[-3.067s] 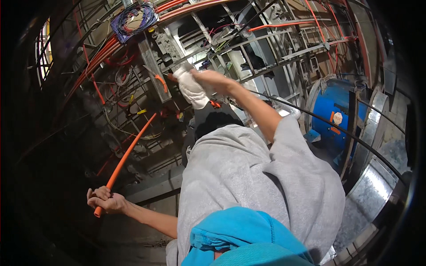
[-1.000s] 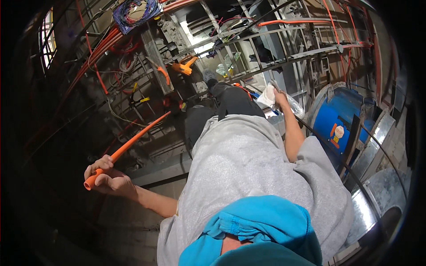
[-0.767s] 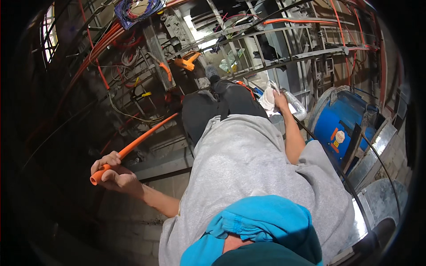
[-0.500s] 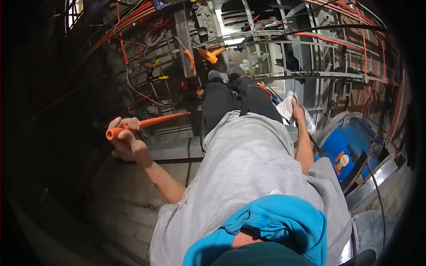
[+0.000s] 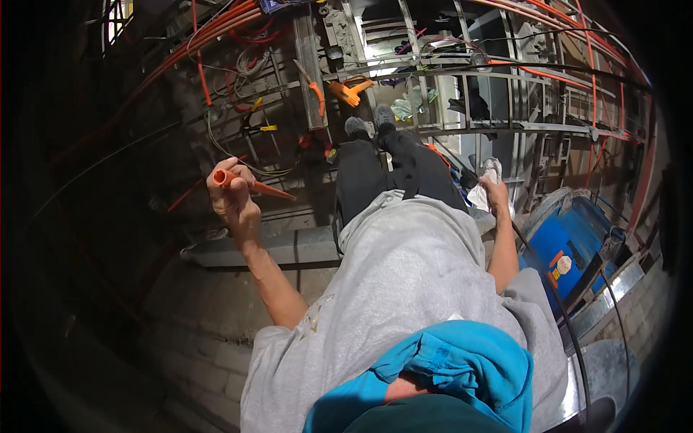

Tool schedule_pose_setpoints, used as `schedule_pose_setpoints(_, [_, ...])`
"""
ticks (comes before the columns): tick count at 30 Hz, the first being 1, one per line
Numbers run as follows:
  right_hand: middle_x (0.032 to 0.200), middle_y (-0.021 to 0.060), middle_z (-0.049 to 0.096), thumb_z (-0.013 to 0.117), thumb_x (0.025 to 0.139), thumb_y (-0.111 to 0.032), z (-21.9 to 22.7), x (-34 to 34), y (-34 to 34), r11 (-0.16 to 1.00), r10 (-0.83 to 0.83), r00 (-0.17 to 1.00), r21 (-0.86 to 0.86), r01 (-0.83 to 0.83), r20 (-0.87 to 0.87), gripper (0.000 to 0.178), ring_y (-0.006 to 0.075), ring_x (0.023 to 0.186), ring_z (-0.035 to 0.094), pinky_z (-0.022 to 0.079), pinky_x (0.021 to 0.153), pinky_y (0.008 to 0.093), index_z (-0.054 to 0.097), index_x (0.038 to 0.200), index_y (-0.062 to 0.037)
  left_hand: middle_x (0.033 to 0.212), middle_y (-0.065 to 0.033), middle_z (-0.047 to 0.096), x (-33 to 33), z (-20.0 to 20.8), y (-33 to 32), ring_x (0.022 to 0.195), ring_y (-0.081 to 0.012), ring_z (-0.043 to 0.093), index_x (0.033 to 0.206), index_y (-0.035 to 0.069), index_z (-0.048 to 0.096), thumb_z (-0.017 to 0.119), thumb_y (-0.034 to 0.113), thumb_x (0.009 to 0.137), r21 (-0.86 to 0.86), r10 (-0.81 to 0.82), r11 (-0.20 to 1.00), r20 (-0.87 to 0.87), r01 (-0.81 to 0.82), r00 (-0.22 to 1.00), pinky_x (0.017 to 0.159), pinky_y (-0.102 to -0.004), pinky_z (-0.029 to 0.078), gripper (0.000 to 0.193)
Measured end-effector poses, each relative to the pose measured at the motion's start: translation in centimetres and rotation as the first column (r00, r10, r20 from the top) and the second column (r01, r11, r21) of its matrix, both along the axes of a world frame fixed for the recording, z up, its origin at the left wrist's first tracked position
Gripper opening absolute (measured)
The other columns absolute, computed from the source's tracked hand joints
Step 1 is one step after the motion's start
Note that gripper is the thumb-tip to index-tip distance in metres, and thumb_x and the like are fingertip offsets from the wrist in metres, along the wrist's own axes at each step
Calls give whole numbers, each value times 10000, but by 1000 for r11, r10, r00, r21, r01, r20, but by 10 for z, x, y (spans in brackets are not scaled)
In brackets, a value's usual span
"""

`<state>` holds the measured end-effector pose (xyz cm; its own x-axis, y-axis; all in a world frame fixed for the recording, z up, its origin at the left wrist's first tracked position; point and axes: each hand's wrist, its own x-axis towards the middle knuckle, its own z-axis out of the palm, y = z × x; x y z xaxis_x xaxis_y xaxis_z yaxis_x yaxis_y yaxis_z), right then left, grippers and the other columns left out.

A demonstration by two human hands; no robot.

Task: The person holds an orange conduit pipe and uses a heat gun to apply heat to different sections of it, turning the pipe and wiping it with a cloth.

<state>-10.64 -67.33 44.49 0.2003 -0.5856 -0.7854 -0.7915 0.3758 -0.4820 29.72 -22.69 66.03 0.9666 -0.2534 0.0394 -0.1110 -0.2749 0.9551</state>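
Note:
My left hand point(image 5: 236, 198) is closed round a length of orange conduit pipe point(image 5: 273, 191), out to the left of my body. The pipe's hollow end faces up at me, and its far part runs off to the right, away from my fingers. On the other side, my right hand point(image 5: 495, 193) grips a crumpled white cloth point(image 5: 491, 171) low beside my right leg. Past my shoes lie an orange-yellow tool point(image 5: 351, 92), whose exact kind I cannot make out, and a tool with an orange handle point(image 5: 315, 92).
A metal framework strung with orange conduits point(image 5: 211, 35) and cables spans the far side. To the right stands a blue barrel point(image 5: 570, 234), with a black cable point(image 5: 561, 303) hanging nearby. A grey metal profile point(image 5: 267, 249) lies across the floor at left.
My left hand has risen farther from my body and a little right, turning the pipe so it looks shorter. My right hand has moved slightly right and down with the cloth.

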Motion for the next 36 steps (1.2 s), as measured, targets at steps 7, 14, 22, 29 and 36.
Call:
schedule_pose_setpoints(7, [942, 148, 746, 827, 753, -276, 28, 18, 24, 876, 300, 899, -283, -392, -318, 437, 259, 874, 711, 536, 804, 382, 695, 1076, -12, 842, -1, 543, 26, -32, 10, 761, -97, 487, 1233, 68, 555, 611, 336, 1022, -32, -58, 998, -110, 55, 992, 725, -266, 427, 345])
schedule_pose_setpoints(14, [1106, 209, 705, 783, 787, -215, 12, 2, 38, 793, 347, 878, -398, -462, -329, 547, 351, 1045, 684, 525, 910, 412, 601, 1265, -19, 920, -54, 625, 40, -59, -18, 778, -132, 574, 1166, 28, 611, 664, 50, 953, -10, -325, 946, -40, 324, 945, 728, -271, 482, 221])
schedule_pose_setpoints(22, [1141, 179, 691, 635, 825, -78, -4, -51, 31, 872, 275, 939, -357, -334, -206, 507, 291, 1044, 671, 508, 927, 364, 563, 1321, 0, 872, -106, 597, 14, -58, -87, 789, -283, 604, 1163, 59, 619, 710, -33, 859, -137, -583, 811, -100, 569, 806, 712, -371, 490, 331])
schedule_pose_setpoints(29, [1037, 56, 702, 688, 820, -38, 45, 118, 111, 855, 509, 839, -232, -465, 192, 364, 161, 968, 649, 502, 868, 294, 665, 1183, -21, 906, -124, 620, -1, -75, -108, 804, -274, 632, 1193, 54, 609, 716, 22, 881, -55, -607, 792, -163, 608, 778, 725, -373, 510, 331])
schedule_pose_setpoints(36, [1097, 75, 675, 712, 896, -171, 58, 204, 185, 824, 420, 724, 105, -557, 548, 301, 195, 1000, 649, 502, 937, 339, 618, 1128, -2, 898, -122, 613, -40, -73, -147, 851, -334, 617, 1166, 75, 592, 677, 103, 893, -3, -695, 716, -95, 698, 712, 774, -446, 484, 287])
